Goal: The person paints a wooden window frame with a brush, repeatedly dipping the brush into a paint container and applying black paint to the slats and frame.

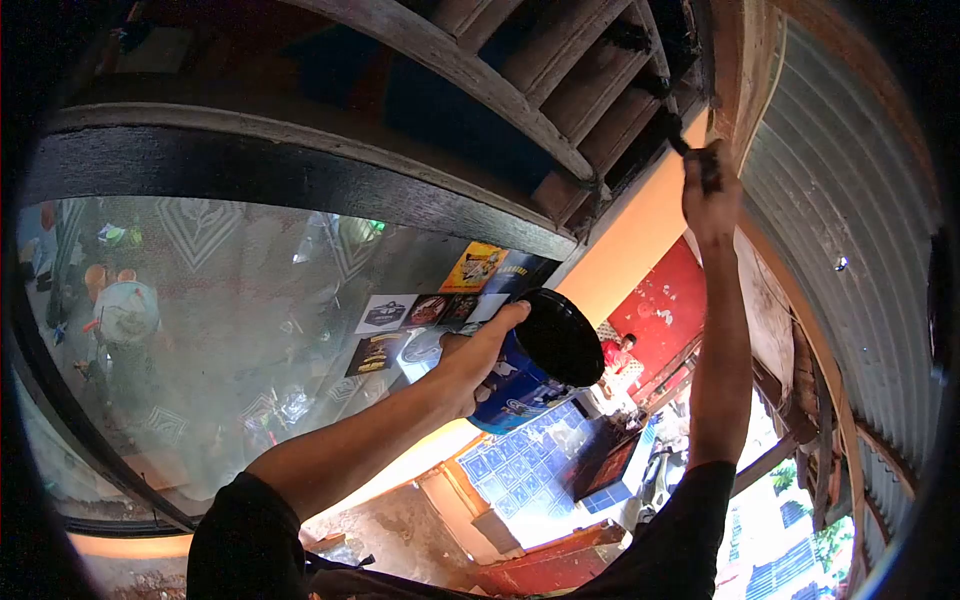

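Observation:
My left hand [478,358] grips a blue paint can [515,388] by its side, thumb at the rim. The can is tilted so its dark opening shows, with black paint inside. My right hand [712,200] is raised high, its fingers closed around a dark paintbrush [680,140]. The brush tip is close to the end of the wooden slats [590,85], near the roof edge; whether it touches the wood is hard to tell. Below the slats runs a black window-frame beam [300,190], with a bare grey wooden strip along its upper edge.
A large glass pane [230,350] with stickers [385,313] lies left of the can. Corrugated roofing sheets [850,200] curve down on the right. An orange wall edge [630,235] passes between my arms. Farther off, a person in red [619,356] is near a red wall [660,300].

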`<action>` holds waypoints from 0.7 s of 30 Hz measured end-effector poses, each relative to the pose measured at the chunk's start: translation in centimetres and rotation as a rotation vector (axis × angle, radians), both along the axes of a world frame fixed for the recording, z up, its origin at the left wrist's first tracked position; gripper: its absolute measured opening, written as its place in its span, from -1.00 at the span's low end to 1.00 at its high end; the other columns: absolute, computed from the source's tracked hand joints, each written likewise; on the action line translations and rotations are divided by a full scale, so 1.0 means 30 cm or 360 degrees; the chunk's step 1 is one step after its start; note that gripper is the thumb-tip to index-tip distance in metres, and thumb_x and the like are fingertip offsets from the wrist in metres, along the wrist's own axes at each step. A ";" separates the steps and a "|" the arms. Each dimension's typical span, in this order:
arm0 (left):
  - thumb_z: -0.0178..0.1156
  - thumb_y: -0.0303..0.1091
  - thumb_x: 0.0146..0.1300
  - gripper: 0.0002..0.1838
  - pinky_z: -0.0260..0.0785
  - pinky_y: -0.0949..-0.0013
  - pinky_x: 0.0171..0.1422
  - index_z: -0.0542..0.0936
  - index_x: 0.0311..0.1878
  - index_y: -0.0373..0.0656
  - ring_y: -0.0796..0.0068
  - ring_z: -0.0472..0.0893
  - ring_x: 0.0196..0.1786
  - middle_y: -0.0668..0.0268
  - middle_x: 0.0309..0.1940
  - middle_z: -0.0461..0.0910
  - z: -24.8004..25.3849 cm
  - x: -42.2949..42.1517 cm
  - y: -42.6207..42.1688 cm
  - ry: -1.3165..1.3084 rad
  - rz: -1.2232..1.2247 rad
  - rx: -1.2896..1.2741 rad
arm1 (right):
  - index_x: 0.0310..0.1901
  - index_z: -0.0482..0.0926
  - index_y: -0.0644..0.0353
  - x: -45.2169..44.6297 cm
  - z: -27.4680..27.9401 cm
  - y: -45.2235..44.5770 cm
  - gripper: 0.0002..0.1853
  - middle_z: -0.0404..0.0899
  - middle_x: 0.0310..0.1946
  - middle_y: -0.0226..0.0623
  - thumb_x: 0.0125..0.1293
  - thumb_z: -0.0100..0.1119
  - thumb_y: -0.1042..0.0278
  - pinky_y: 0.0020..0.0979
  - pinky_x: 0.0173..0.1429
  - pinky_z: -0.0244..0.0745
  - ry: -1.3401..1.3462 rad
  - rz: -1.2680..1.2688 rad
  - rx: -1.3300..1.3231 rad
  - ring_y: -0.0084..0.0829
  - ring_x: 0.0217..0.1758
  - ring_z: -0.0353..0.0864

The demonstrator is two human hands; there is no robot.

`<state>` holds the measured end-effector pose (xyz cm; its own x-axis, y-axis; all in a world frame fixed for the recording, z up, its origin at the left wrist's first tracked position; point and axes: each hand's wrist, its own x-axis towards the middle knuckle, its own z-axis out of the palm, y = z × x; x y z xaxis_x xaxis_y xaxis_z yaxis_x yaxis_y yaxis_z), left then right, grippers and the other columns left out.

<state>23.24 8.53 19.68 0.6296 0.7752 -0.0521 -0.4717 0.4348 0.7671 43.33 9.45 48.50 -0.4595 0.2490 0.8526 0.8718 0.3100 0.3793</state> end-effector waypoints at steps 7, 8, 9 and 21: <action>0.23 0.26 0.22 -0.05 0.41 0.04 0.39 0.23 0.47 -0.25 0.07 0.56 0.28 -0.08 0.30 0.46 -0.038 0.005 0.016 -0.0021 -0.0071 0.0043 | -0.15 0.47 0.14 -0.033 0.021 -0.066 -0.90 0.46 -0.50 -0.53 0.35 0.17 0.47 -0.55 -0.39 0.29 0.0549 0.0341 -0.1206 -0.67 -0.48 0.36; 0.23 0.27 0.22 -0.05 0.41 0.04 0.39 0.23 0.47 -0.25 0.07 0.57 0.28 -0.08 0.29 0.47 -0.040 0.005 0.013 -0.0007 -0.0066 0.0029 | -0.16 0.47 0.13 -0.017 0.050 -0.069 -0.90 0.45 -0.50 -0.54 0.35 0.17 0.46 -0.55 -0.39 0.29 0.0607 0.0242 -0.1088 -0.68 -0.48 0.37; 0.24 0.27 0.21 -0.04 0.41 0.05 0.39 0.24 0.46 -0.25 0.07 0.57 0.27 -0.08 0.29 0.48 -0.039 0.003 0.009 0.0014 -0.0053 0.0009 | -0.16 0.48 0.12 -0.009 0.075 -0.065 -0.91 0.44 -0.51 -0.55 0.35 0.17 0.46 -0.55 -0.39 0.29 0.0660 0.0146 -0.0970 -0.69 -0.48 0.37; 0.31 0.26 0.15 0.05 0.45 0.03 0.35 0.16 0.44 -0.39 0.07 0.61 0.20 -0.12 0.24 0.48 -0.040 -0.024 -0.010 0.0200 0.0083 -0.0140 | -0.34 0.34 0.07 0.040 -0.122 -0.034 -0.82 0.30 -0.58 -0.57 0.33 0.11 0.56 -0.54 -0.43 0.18 0.0417 0.0415 -0.1341 -0.66 -0.54 0.22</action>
<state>22.50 8.22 18.49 0.5731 0.7954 -0.1971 -0.3980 0.4805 0.7815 44.52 8.43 44.84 -0.4059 0.7506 0.5213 0.7617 0.5931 -0.2609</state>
